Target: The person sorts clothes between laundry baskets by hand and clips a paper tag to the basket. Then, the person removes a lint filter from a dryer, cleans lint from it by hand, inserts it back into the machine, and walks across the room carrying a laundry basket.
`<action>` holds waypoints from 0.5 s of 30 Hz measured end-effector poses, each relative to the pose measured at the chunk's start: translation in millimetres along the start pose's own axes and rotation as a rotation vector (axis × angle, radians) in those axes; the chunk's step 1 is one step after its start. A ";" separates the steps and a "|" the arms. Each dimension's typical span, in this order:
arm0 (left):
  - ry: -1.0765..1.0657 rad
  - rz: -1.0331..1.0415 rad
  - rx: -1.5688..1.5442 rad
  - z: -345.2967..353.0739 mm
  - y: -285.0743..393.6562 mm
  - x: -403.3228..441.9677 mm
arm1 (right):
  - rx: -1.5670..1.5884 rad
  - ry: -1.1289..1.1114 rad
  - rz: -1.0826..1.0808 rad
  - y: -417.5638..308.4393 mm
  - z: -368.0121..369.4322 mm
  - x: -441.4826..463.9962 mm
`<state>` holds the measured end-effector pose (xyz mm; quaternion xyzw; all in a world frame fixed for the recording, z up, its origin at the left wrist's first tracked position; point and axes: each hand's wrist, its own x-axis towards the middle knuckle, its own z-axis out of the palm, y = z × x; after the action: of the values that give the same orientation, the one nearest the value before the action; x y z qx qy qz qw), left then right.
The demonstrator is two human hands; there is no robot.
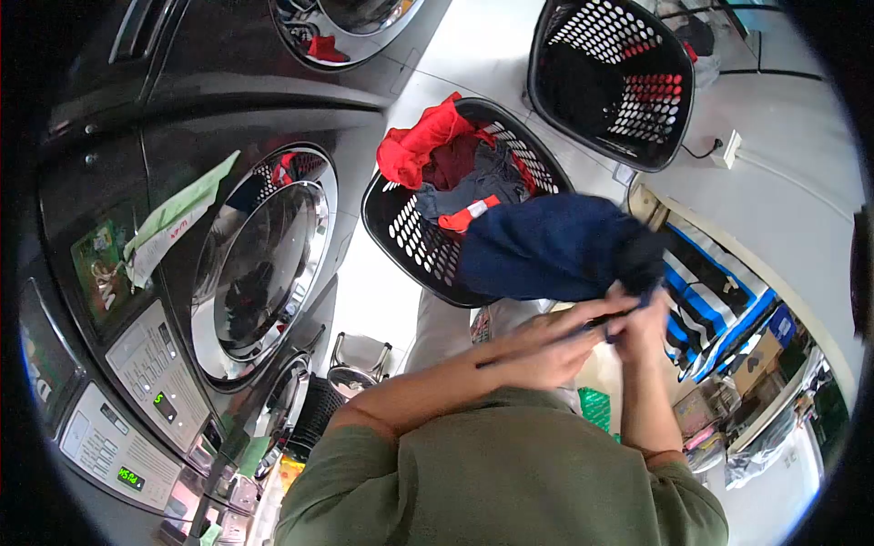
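A navy blue garment [555, 246] hangs from my hands over the front right of a black laundry basket [410, 241]. My right hand [642, 328] is closed on its bunched dark end. Right beside it, my left hand [564, 350] grips the same end, its fingers partly blurred by motion. A thin dark strip runs across the left hand; I cannot make out what it is. In the basket lie a red garment [423, 141], draped over the rim, and a grey one [478, 182] with an orange and white patch.
Dryers with round glass doors [264, 264] line the left side. A second black basket [610, 150] with dark cloth stands at the back right. A striped blue, black and white bag [710, 291] and boxes sit at the right. A small metal stool [355, 364] is at lower left.
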<state>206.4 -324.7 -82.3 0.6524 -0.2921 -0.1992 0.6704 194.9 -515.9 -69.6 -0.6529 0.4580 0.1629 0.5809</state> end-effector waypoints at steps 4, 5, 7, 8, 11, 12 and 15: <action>0.467 -0.102 0.260 -11.3 -129.0 -3.4 | 0.526 0.084 -0.588 -78.4 -40.4 43.5; 0.483 -0.357 0.306 -18.0 -174.3 -15.1 | 0.578 0.100 -0.664 -98.6 -43.9 47.8; 0.436 -0.817 0.543 -14.8 -283.7 -67.1 | 0.722 -0.206 -0.732 -122.0 -59.1 67.4; 0.272 -0.987 0.683 -15.1 -329.4 -89.4 | 0.747 -0.170 -0.712 -130.2 -60.0 79.9; 0.226 -1.084 0.549 -3.9 -385.7 -124.9 | 0.761 0.085 -0.648 -134.1 -35.7 121.5; 0.222 -1.148 0.578 -0.5 -387.6 -124.4 | 0.754 0.191 -0.622 -133.3 -24.4 136.8; 0.186 -1.249 0.661 5.6 -401.2 -130.3 | 0.795 0.086 -0.399 -102.3 -17.0 188.9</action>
<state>150.8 -272.4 -497.2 0.8813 0.1497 -0.3905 0.2201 369.7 -618.2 -143.3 -0.4605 0.3739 -0.1683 0.7873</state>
